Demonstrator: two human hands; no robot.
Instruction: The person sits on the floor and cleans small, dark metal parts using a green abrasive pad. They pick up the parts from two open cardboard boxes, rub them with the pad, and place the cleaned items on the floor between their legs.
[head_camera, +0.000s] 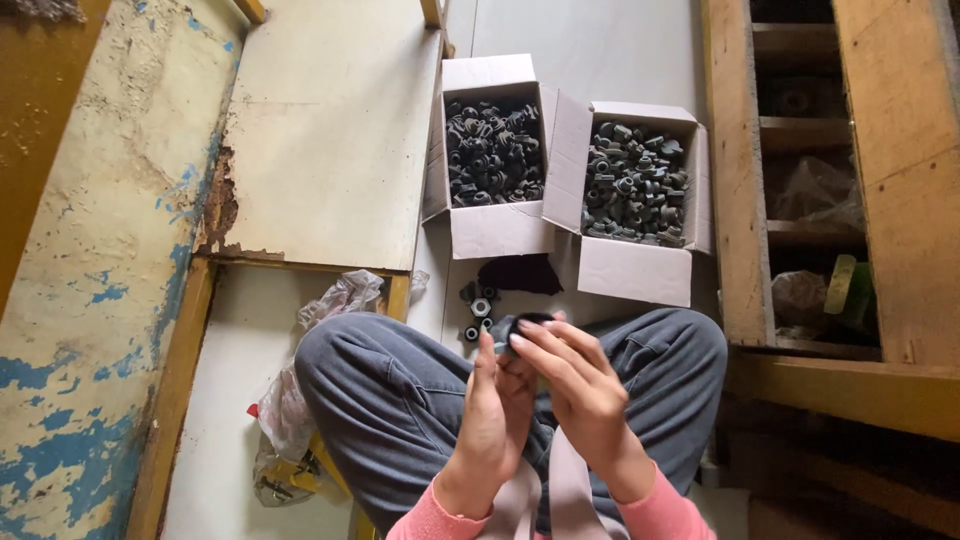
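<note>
My left hand (492, 415) and my right hand (570, 380) meet above my crossed legs in grey trousers. Together they pinch a small dark round rubber-like part (522, 322), mostly hidden by the fingers. On the floor just past my knees lie a few loose small dark parts with pale centres (478, 308) and a dark flat scrap (520, 273). Beyond them stand two open white cardboard boxes: the left box (490, 228) holds many black parts, the right box (630, 270) holds many greyer parts.
A crumpled clear plastic bag (285, 405) lies by my left knee. A white board with peeling paint (330, 130) lies to the left, beside a worn wall (90, 260). A wooden shelf unit (880, 180) with bags stands at right.
</note>
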